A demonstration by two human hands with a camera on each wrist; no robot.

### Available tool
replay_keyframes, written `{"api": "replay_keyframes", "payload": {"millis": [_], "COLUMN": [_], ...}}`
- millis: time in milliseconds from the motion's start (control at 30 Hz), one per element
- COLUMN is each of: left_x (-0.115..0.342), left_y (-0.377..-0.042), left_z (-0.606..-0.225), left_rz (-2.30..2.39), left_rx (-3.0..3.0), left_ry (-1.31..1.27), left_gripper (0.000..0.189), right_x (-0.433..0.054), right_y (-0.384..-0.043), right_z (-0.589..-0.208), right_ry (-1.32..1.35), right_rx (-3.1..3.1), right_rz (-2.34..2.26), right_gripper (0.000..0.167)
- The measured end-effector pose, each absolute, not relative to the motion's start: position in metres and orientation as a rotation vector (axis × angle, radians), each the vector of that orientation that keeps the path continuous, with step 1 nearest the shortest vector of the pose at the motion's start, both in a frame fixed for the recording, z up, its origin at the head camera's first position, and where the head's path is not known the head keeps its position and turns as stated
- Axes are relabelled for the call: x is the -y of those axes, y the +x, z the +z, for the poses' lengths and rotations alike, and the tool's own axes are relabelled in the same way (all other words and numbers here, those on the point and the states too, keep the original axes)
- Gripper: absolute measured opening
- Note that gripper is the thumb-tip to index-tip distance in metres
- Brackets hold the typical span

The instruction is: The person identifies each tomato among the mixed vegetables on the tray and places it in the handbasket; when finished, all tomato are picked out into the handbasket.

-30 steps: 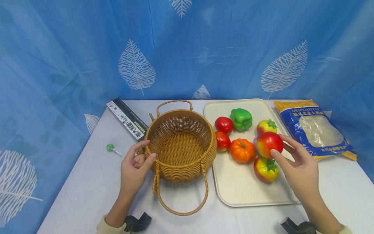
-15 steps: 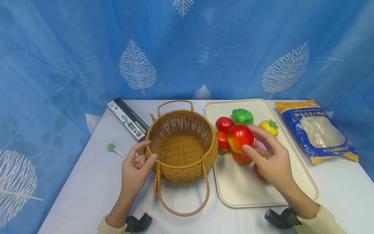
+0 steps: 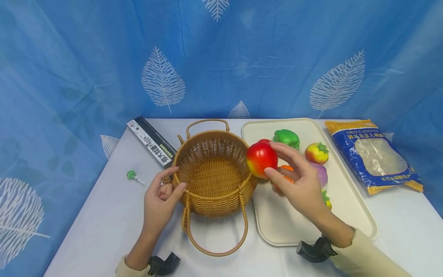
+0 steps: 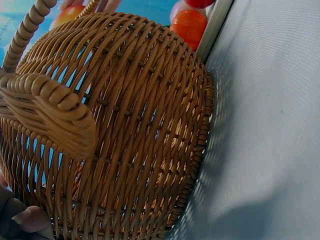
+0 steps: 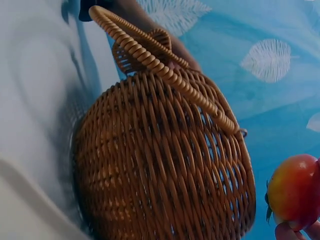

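A round wicker basket (image 3: 215, 204) stands on the table, its inside bare. At its left rim my left hand (image 3: 160, 200) holds on with thumb and forefinger, the other fingers curled. In the left wrist view, that hand's thumb (image 4: 32, 219) shows low against the woven wall. Between thumb and fingers, my right hand (image 3: 299, 179) grips a red-and-yellow toy fruit (image 3: 262, 158), held up beside the basket's right rim. Green leaves show on the fruit (image 5: 296, 192) in the right wrist view.
Right of the basket lies a cream tray (image 3: 283, 231) with a green pepper (image 3: 286, 138), a purple item (image 3: 321, 175), an orange pumpkin (image 3: 286, 168) and similar fruits. A pasta bag (image 3: 375, 156) lies far right. Left are a pasta box (image 3: 152, 141) and a green lollipop (image 3: 131, 175).
My right hand has carried the red-and-yellow toy fruit leftward from above the tray's right part to the basket's right rim. My left hand has stayed at the left rim.
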State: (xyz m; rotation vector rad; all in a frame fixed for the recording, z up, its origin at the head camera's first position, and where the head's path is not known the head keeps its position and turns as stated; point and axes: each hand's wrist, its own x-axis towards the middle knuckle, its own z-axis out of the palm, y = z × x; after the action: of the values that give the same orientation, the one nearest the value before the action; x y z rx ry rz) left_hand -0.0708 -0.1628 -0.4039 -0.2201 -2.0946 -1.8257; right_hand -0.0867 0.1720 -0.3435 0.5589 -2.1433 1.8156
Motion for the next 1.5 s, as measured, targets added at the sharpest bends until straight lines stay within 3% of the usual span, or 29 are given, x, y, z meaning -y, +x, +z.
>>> {"api": "replay_keyframes", "payload": {"millis": [933,1500], "left_x": [0.162,0.163], "left_y": [-0.07,-0.071], "left_z": [-0.404,-0.406], "left_rz": [-1.812,-1.828], "left_rx": [2.082,2.059], "left_ry": [-0.223,-0.251], "left_gripper": [0.045,0.045], "right_x": [-0.132,-0.158], "right_y": [-0.115,-0.097], "right_z": [-0.361,-0.37], "right_ry": [0.549,0.564], "right_rx": [2.162,2.19], "right_rz": [1.702,1.616], "right_gripper": [0.054,0.045]}}
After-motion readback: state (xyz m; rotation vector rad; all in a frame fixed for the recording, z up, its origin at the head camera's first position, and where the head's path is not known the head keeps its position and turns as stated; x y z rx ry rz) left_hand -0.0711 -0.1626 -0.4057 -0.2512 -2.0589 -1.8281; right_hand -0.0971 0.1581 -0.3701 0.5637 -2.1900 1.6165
